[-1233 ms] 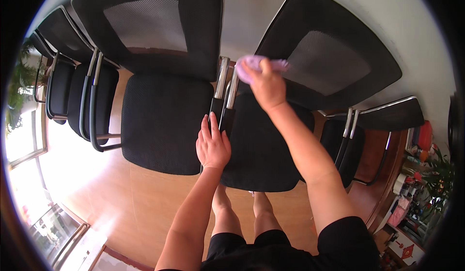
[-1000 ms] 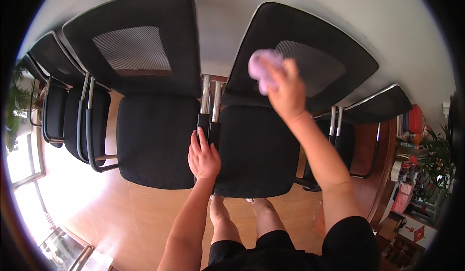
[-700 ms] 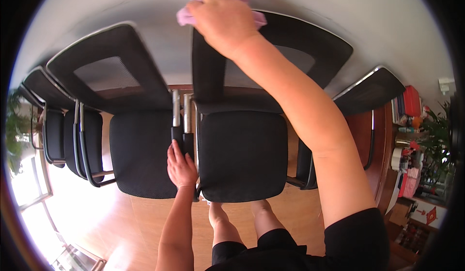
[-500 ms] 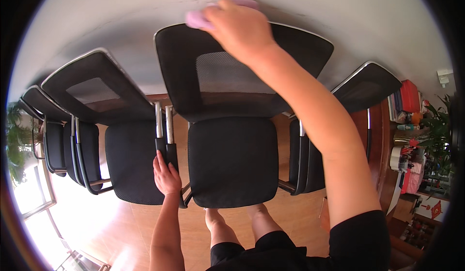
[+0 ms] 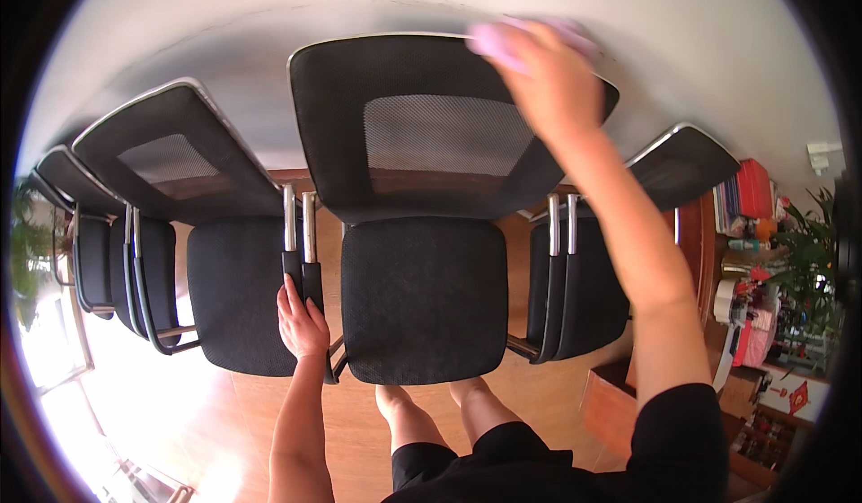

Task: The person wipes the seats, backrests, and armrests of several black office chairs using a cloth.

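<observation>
Directly in front of me stands a black chair (image 5: 424,301) with a mesh panel in its chrome-edged backrest. My right hand (image 5: 558,81), somewhat blurred, is closed on a pink cloth (image 5: 503,43) at the upper right of that backrest's top edge. My left hand (image 5: 303,322) rests with fingers stretched along the black armrests (image 5: 302,278) between this chair and its left neighbour. It holds nothing there.
More black chairs (image 5: 238,287) line up to the left, and another chair (image 5: 588,296) adjoins on the right. A pale wall (image 5: 242,40) rises behind them. Plants (image 5: 813,251), folders (image 5: 754,189) and boxes crowd the far right. The floor (image 5: 530,413) is wood-toned.
My right hand has moved rightward along the top of the backrest with the pink cloth. My left hand stays on the armrests; the whole view has shifted slightly.
</observation>
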A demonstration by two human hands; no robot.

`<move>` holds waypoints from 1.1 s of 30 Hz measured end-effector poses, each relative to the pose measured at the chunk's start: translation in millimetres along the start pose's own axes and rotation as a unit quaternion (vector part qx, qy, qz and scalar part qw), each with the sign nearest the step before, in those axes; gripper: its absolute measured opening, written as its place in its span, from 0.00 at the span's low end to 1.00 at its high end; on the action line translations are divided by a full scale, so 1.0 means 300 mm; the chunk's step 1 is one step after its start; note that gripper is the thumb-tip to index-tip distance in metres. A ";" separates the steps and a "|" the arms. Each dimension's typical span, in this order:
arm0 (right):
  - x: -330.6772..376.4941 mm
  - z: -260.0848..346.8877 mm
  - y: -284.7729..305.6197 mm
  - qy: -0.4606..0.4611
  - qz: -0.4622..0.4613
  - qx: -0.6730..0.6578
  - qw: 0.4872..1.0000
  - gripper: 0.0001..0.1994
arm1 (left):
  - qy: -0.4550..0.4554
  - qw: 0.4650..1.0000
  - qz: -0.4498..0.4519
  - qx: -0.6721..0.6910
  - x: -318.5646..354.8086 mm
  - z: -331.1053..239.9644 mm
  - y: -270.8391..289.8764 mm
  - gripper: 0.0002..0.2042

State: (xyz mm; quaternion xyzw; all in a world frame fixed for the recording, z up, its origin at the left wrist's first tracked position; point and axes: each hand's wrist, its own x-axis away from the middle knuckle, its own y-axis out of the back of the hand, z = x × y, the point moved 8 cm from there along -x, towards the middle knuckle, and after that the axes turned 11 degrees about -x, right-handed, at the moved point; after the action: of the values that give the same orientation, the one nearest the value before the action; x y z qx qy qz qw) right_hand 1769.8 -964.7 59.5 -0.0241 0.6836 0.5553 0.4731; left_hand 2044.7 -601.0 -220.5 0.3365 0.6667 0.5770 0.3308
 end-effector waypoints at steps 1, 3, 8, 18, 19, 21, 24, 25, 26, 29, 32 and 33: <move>-0.049 0.104 -0.067 -0.027 0.008 -0.035 0.999 0.11 | 0.002 1.000 0.003 0.000 0.001 0.005 0.006 0.32; -0.136 0.231 -0.209 -0.001 -0.014 -0.079 0.997 0.05 | 0.007 1.000 0.004 0.008 0.004 -0.023 -0.001 0.31; -0.147 0.260 -0.187 0.046 -0.053 -0.088 0.994 0.07 | 0.010 1.000 0.002 0.000 0.022 -0.023 -0.017 0.30; 0.252 -0.297 0.198 -0.113 -0.073 0.041 0.990 0.17 | 0.007 1.000 -0.008 -0.003 0.012 -0.014 0.003 0.29; 0.283 -0.312 0.209 -0.115 -0.131 0.021 0.984 0.17 | 0.009 1.000 -0.007 -0.002 0.012 -0.022 0.007 0.29; 0.372 -0.339 0.186 -0.119 -0.247 -0.022 0.961 0.17 | -0.002 1.000 -0.017 -0.012 0.012 -0.023 0.002 0.29; 0.632 -0.417 0.033 -0.337 -0.280 -0.185 0.880 0.17 | 0.007 1.000 -0.001 -0.012 0.022 -0.037 -0.023 0.29; 0.748 -0.385 -0.032 -0.356 -0.239 -0.178 0.886 0.17 | 0.005 1.000 -0.002 -0.017 0.023 -0.035 -0.021 0.29; 0.880 -0.345 -0.090 -0.371 -0.198 -0.171 0.891 0.16 | 0.004 1.000 -0.004 -0.021 0.022 -0.040 -0.020 0.29; 1.141 -0.279 -0.160 -0.417 -0.057 -0.151 0.895 0.15 | 0.002 1.000 -0.015 -0.027 0.017 -0.040 -0.025 0.29; 1.076 -0.297 -0.075 -0.415 -0.061 -0.185 0.889 0.16 | 0.011 1.000 -0.007 -0.024 0.025 -0.025 -0.036 0.29; 1.028 -0.341 -0.021 -0.405 -0.058 -0.177 0.895 0.17 | 0.017 1.000 -0.002 -0.020 0.025 -0.027 -0.045 0.29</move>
State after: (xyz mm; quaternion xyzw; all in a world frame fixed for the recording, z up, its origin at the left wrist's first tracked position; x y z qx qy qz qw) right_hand 1539.9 -895.4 -159.4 0.0795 0.3203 0.6004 0.7284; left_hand 2032.9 -600.7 -233.4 0.3188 0.6611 0.5951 0.3273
